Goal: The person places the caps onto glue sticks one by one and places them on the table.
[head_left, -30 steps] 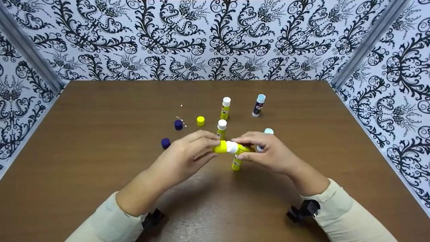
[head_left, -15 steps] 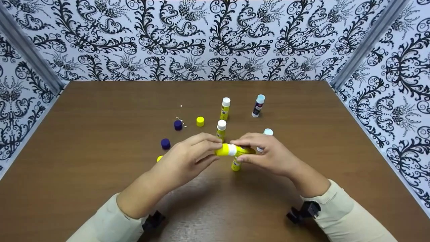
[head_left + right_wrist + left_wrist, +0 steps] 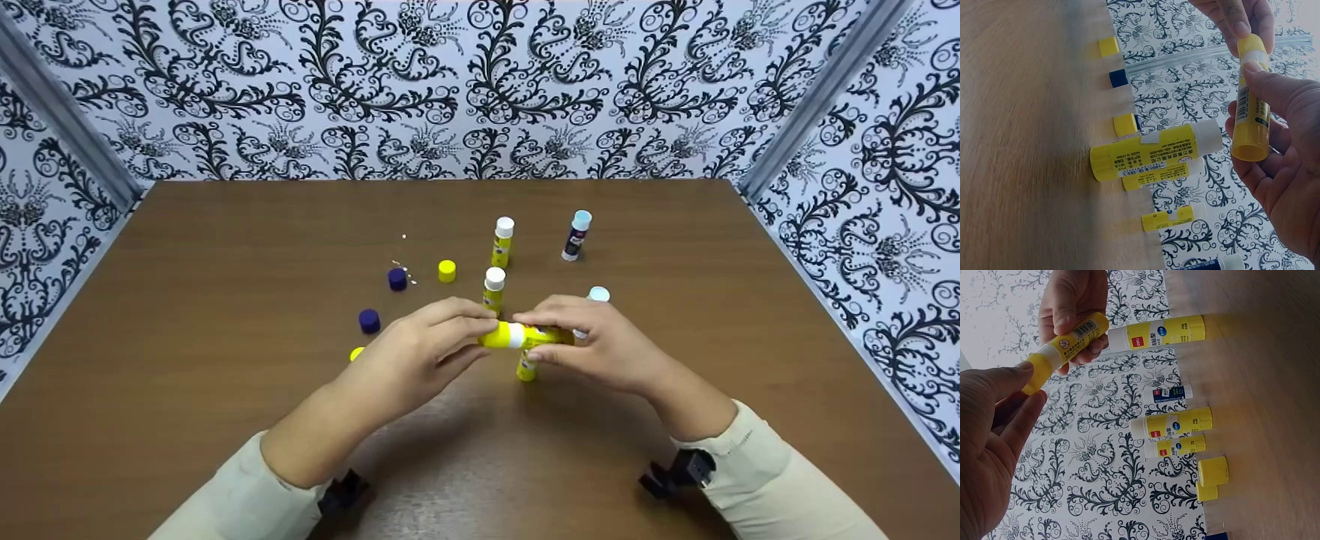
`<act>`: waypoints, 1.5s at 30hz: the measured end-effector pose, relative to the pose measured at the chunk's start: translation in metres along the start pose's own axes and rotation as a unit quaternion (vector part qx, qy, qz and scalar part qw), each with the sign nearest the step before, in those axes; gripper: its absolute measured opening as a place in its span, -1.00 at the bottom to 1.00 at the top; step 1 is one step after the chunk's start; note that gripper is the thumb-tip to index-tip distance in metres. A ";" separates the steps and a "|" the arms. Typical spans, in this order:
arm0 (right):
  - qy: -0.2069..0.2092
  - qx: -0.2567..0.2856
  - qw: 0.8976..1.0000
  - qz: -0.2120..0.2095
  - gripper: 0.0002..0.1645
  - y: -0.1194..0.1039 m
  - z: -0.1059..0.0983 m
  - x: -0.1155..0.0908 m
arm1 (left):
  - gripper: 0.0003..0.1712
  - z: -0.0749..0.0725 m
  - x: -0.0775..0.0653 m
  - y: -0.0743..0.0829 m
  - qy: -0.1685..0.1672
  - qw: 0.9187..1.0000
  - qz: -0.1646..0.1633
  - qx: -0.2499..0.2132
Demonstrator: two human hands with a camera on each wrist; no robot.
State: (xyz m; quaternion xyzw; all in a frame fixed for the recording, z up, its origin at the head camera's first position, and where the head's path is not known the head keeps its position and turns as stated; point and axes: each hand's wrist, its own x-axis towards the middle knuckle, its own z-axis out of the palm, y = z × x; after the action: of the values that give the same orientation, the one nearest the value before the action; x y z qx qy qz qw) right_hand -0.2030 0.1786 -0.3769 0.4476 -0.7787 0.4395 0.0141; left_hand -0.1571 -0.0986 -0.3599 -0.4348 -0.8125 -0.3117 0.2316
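Held level over the table is a yellow glue stick (image 3: 532, 335). My right hand (image 3: 607, 341) grips its body between thumb and fingers. At the other end, my left hand (image 3: 409, 352) pinches the yellow cap (image 3: 1039, 372) with thumb and fingertips. The cap sits in line with the body, and a white collar (image 3: 517, 335) shows between them. Just below the held stick, a yellow glue stick (image 3: 527, 367) stands upright, its top hidden behind it. Another upright yellow glue stick with a white top (image 3: 493, 291) stands right behind.
Farther back stand another yellow glue stick (image 3: 502, 244) and a dark blue one (image 3: 576, 236). One more pale-topped stick (image 3: 598, 294) is mostly behind my right hand. To the left lie dark blue caps (image 3: 397, 280), yellow caps (image 3: 447, 271) and white crumbs (image 3: 405, 270). Patterned walls surround the table.
The cap has moved closer along the glue stick and straightened, so less of the white collar shows. My left hand shifted slightly right, uncovering a yellow cap at its left.
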 end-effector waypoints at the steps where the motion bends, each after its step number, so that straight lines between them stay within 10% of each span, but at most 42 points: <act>1: 0.000 -0.002 1.000 0.002 -0.50 -0.001 0.000 0.000 | -0.64 0.000 0.000 0.000 -0.002 1.000 -0.001 0.002; 45: 0.015 -0.005 1.000 -0.011 -0.56 -0.010 0.006 0.001 | -0.68 0.003 -0.001 0.003 0.003 1.000 0.018 -0.014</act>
State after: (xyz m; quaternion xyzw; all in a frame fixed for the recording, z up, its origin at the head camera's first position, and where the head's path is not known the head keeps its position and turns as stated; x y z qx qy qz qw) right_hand -0.1943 0.1717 -0.3733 0.4494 -0.7756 0.4421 0.0324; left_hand -0.1541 -0.0952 -0.3616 -0.4517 -0.7995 -0.3200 0.2330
